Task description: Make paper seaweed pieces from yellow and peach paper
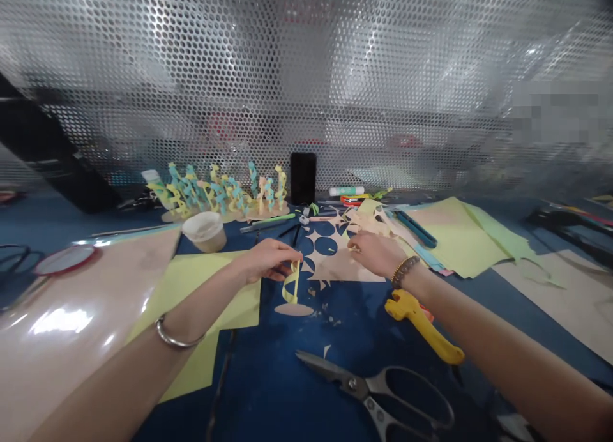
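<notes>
Clocked from your left hand [271, 259], the holed sheet [349, 268] lies at three o'clock, the scissors [353, 384] at five. Your right hand [378, 253] is at the sheet; you cannot tell its grip. Your left pinches the curled strip [296, 281] above the disc [294, 310], five o'clock: seemingly positioning, calling for steadiness, away from the blades.

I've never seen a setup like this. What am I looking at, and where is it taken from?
There's no robot here: these are a person's bare hands, and the single picture comes from a camera on their head. The left hand pinches a yellow paper strip with a pale disc at its lower end. The right hand is at a pink sheet with round holes. On the blue surface are metal scissors, a yellow tool and a white tub.
</notes>
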{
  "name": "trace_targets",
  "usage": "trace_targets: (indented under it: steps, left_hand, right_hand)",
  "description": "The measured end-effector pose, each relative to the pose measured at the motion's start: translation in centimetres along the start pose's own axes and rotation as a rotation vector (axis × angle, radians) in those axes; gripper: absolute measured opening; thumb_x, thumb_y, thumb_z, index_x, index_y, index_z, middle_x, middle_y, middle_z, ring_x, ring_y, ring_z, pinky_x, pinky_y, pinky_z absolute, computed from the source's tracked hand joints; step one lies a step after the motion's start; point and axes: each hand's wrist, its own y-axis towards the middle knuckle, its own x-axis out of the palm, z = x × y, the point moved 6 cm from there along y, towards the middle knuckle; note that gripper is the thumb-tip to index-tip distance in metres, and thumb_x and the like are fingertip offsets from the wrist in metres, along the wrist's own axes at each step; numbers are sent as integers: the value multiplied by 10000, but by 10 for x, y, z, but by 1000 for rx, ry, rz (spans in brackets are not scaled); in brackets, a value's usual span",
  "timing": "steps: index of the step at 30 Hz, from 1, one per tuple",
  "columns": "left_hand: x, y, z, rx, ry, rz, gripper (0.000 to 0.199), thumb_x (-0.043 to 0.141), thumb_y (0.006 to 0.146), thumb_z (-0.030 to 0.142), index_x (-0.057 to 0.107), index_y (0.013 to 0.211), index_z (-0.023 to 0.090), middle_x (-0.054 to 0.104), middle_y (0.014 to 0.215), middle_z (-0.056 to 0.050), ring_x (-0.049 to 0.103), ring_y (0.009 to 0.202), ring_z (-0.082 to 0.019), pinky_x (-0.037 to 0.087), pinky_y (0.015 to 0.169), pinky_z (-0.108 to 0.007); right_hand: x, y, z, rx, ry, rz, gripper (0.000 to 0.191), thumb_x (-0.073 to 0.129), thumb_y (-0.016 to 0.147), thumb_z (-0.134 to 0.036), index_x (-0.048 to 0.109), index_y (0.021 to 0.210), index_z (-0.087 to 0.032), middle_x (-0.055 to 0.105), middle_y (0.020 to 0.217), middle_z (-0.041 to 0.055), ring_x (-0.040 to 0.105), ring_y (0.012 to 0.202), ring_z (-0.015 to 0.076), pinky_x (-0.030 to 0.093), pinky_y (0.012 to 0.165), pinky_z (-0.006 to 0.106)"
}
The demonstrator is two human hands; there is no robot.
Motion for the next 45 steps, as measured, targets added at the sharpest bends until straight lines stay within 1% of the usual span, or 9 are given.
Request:
trace_targets:
  steps: [9, 13, 17, 24, 30, 33, 37, 41, 45]
  left_hand:
    - [-14, -1, 8, 105, 247, 118, 224, 783, 542, 372, 673, 496, 183, 617, 506, -61, 578, 505, -189, 416, 426, -241]
    - [-5, -31, 37, 299, 244, 276, 250, 754, 622, 442, 723, 759, 235, 703, 748, -57, 650, 699, -229, 454, 498, -237]
    - [57, -63, 47, 367, -76, -201, 407, 592, 807, 482, 645, 1156, 279, 702, 1076, -67, 661, 967, -261, 553, 718, -344]
    - [94, -68, 30, 269, -99, -386, 418, 694, 772, 345, 645, 1172, 234, 716, 1077, -62, 636, 1045, -245, 508, 847, -340]
    - [95, -68, 29, 329, -75, -338, 294, 709, 759, 288, 715, 1044, 214, 754, 894, -49, 681, 857, -191, 516, 758, -273]
    - [88, -63, 27, 260, -125, -238, 241, 686, 783, 288, 724, 1005, 202, 755, 866, -54, 682, 782, -155, 520, 664, -218]
    - [79, -54, 24, 186, -257, -118, 225, 714, 762, 250, 729, 979, 191, 743, 910, -55, 672, 769, -127, 524, 642, -181]
    - [79, -53, 22, 153, -406, -111, 156, 699, 784, 223, 744, 929, 186, 735, 900, -40, 669, 770, -102, 536, 705, -160]
    - [81, -59, 26, 178, -485, -124, 149, 680, 806, 195, 744, 941, 189, 738, 919, -33, 675, 804, -95, 535, 741, -132]
  right_hand:
    - [-13, -10, -11, -68, 20, 136, 186, 543, 913, -293, 616, 1010, -152, 642, 1020, 53, 629, 856, 169, 529, 742, 358]
    - [-39, -51, -40, -184, 93, 327, 186, 456, 945, -266, 620, 1018, -218, 652, 1035, 14, 620, 916, 153, 494, 778, 290]
    - [-51, -99, -64, -309, 128, 472, 207, 403, 962, -239, 608, 976, -214, 666, 1004, 1, 616, 902, 144, 468, 768, 283]
    - [-49, -135, -57, -362, 178, 730, 83, 560, 883, -153, 573, 960, -181, 695, 943, -3, 639, 844, 152, 468, 723, 286]
    - [-52, -144, -50, -357, 174, 724, 146, 560, 900, -220, 545, 1045, -210, 689, 1033, -1, 642, 920, 142, 480, 787, 271]
    - [-52, -145, -20, -162, 144, 699, 144, 529, 914, -317, 534, 1033, -237, 681, 986, 8, 659, 900, 166, 501, 729, 290]
    - [-22, -143, 28, 261, -57, 363, 371, 497, 848, -576, 516, 962, -223, 655, 809, 29, 683, 697, 268, 422, 452, 324]
    - [11, -143, 35, 295, -111, 44, 497, 482, 785, -684, 495, 873, -195, 610, 828, 51, 674, 653, 284, 377, 423, 324]
    - [19, -140, 32, 288, -135, -9, 418, 486, 833, -601, 506, 847, -183, 549, 870, 56, 659, 667, 258, 329, 417, 302]
